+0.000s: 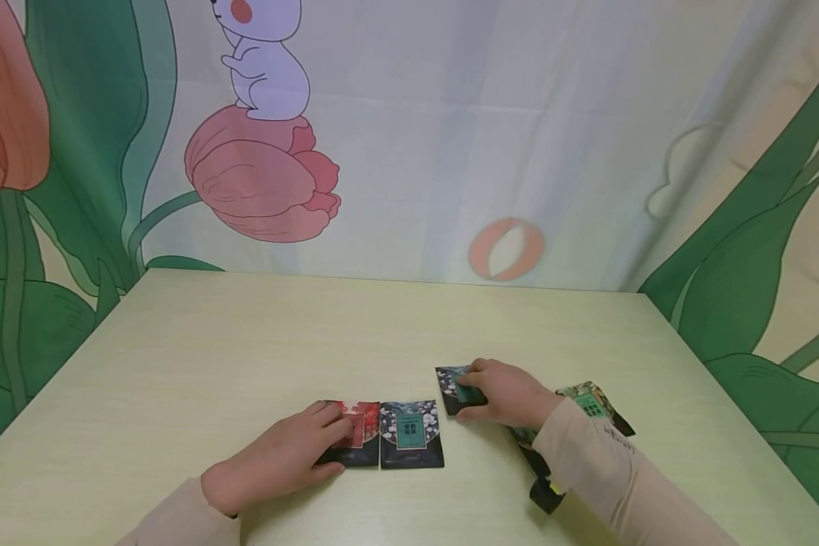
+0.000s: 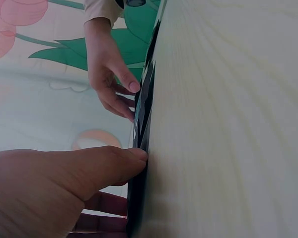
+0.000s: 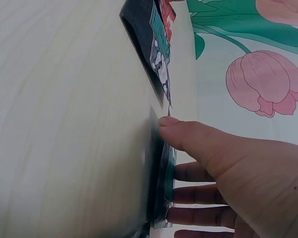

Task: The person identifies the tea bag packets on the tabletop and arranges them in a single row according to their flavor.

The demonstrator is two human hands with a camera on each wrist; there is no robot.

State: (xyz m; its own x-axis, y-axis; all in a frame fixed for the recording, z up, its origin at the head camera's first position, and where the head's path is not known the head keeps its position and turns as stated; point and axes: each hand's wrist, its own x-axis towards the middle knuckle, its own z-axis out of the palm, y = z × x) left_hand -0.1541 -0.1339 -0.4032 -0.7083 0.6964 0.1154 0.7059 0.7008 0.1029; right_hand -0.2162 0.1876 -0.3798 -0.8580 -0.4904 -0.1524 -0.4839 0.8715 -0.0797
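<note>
My left hand [image 1: 290, 455] rests on a red-and-black sachet [image 1: 367, 453], fingers over its face and thumb at its near edge. Flush against its right side lies a dark sachet with white flowers and a teal label [image 1: 412, 444]. Farther back and to the right, my right hand [image 1: 508, 394] holds a similar white-flowered sachet [image 1: 449, 388]. Its thumb is at the near edge and its fingers reach across the label. The right wrist view shows the thumb of the right hand [image 3: 238, 173] against that sachet's dark edge.
A green-patterned sachet [image 1: 590, 402] and other dark packets [image 1: 546, 497] lie around and partly under my right forearm. All are on a pale wooden table [image 1: 280, 334]. A curtain printed with tulips [image 1: 266, 174] hangs behind the table's far edge.
</note>
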